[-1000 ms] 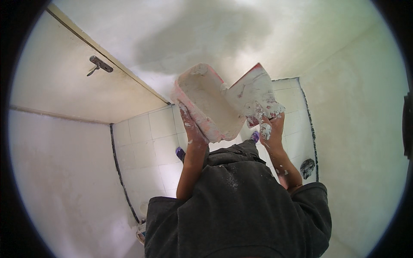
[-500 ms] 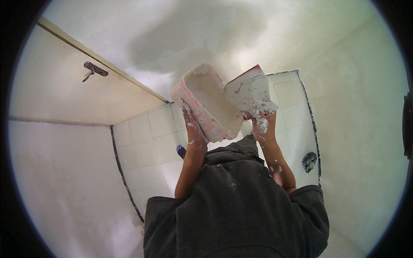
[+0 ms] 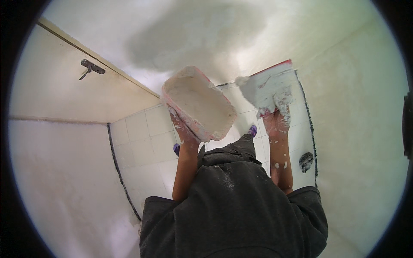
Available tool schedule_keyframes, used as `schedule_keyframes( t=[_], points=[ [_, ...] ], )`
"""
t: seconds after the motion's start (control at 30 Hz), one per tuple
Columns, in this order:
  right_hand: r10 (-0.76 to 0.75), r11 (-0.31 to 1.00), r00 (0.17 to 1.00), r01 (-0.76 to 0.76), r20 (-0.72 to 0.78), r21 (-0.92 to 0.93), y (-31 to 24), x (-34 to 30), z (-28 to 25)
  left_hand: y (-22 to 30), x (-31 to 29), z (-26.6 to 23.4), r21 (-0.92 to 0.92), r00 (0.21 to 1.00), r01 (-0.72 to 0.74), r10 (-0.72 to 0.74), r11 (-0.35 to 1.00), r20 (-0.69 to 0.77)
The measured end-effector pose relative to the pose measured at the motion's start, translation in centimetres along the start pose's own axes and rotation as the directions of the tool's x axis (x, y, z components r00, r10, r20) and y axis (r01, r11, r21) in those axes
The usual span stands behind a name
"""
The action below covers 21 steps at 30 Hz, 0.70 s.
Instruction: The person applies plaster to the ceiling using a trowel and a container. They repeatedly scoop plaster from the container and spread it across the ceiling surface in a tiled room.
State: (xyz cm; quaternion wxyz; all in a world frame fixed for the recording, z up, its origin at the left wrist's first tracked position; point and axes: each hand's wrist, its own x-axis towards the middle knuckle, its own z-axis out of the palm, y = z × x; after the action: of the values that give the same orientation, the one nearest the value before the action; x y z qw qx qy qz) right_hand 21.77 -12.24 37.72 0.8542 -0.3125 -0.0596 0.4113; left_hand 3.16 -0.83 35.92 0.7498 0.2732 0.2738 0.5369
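My left hand (image 3: 185, 129) is closed on the side of a pinkish-red plastic tub (image 3: 195, 122), crusted with pale plaster. Its open top tilts toward me, and whitish plaster (image 3: 198, 101) coats the inside. To the right, my right hand (image 3: 276, 120) grips a wide plastering blade (image 3: 266, 88) with a red edge. Wet plaster smears the blade's face, and a lump (image 3: 242, 81) clings to its left corner. Thick white plaster also covers part of the right hand and hides some of its fingers. The blade and the tub are apart.
A plastered wall (image 3: 301, 26) rises ahead, with my shadow on it. At left is a door (image 3: 56, 81) with a metal handle (image 3: 92, 67). White tiles (image 3: 150, 146) cover the floor, edged in black. A dark round patch (image 3: 306, 162) lies at right. Purple footwear (image 3: 253, 130) shows below.
My right hand has moved the blade right, away from the tub's rim. The tub has shifted slightly left and turned, showing more of its inside.
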Motion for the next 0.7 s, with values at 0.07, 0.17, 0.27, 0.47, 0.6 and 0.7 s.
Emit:
schedule_keyframes(
  t=[0.07, 0.17, 0.27, 0.47, 0.6, 0.7],
  points=[
    [-0.014, 0.984, 0.996, -0.001, 0.086, 0.177, -0.3, 1.7, -2.0, 0.0, 0.1, -0.3, 0.0, 1.0, -0.008, 0.008, 1.0, -0.02],
    [-0.282, 0.234, 0.831, 0.544, 0.479, -0.806, 0.6, 5.8, -8.3, 0.4, 0.4, -0.9, -0.001, 0.999, -0.04, 0.039, 0.999, -0.03],
    [-0.25, -0.222, 0.966, 0.014, 0.07, -0.975, 1.0, 5.2, -7.0, 0.5, 1.1, -3.1, -0.087, 0.997, -0.076, 0.075, 0.993, -0.012],
    [-0.202, 0.779, 0.978, 0.188, 0.046, -0.598, -1.6, -1.5, -0.3, 0.3, 0.7, -3.5, 0.072, 0.981, -0.166, 0.172, 0.984, -0.089],
    [-0.006, 0.197, 0.877, 0.473, 0.481, -0.859, -2.5, -2.5, 6.7, -0.8, 1.0, -4.8, 0.421, 0.918, -0.393, 0.378, 0.818, 0.122],
    [0.215, -0.235, 0.792, 0.61, 0.571, -0.757, -1.2, -1.4, 12.6, -0.8, 1.7, -4.6, 0.124, 0.947, -0.3, 0.28, 0.946, 0.155]
  ],
)
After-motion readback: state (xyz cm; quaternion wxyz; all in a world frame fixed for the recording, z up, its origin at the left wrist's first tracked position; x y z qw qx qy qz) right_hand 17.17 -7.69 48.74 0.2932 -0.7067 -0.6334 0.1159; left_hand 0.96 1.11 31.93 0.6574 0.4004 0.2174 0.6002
